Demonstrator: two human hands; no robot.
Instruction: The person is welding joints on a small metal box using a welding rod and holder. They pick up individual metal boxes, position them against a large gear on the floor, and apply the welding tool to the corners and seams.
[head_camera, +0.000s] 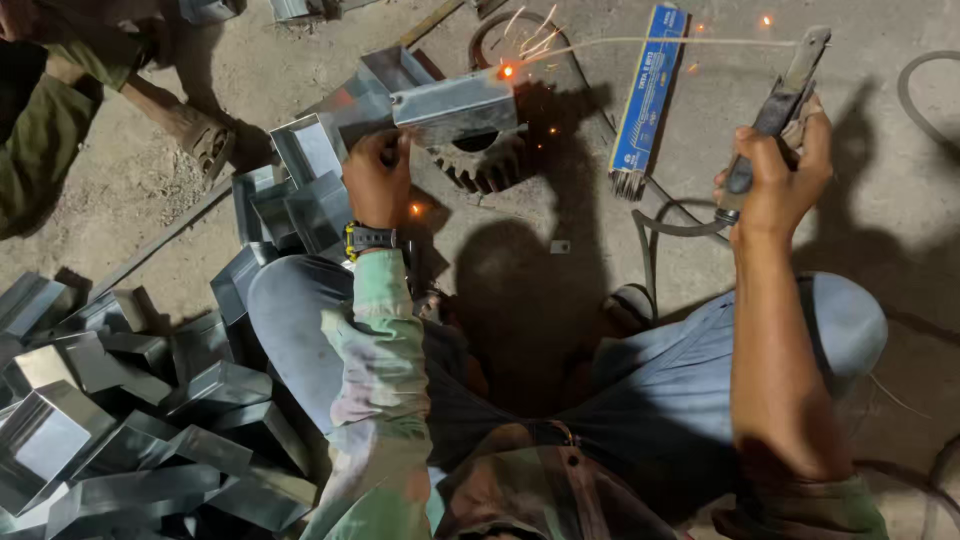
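My left hand (377, 178) grips a shiny rectangular metal tube piece (455, 108) and steadies it on a dark toothed gear (487, 163) lying on the floor. My right hand (775, 175) is closed around a welding electrode holder (782, 105). Its long thin rod (660, 42) reaches left to the tube's top right corner, where a bright orange spot (507, 71) throws sparks. I sit on the ground with both knees spread.
Several cut metal tube pieces are heaped at lower left (120, 420) and behind my left hand (300, 180). A blue box of welding rods (648, 90) lies on the floor. Another person's sandalled foot (205, 140) is at upper left. Cables (660, 225) curl at right.
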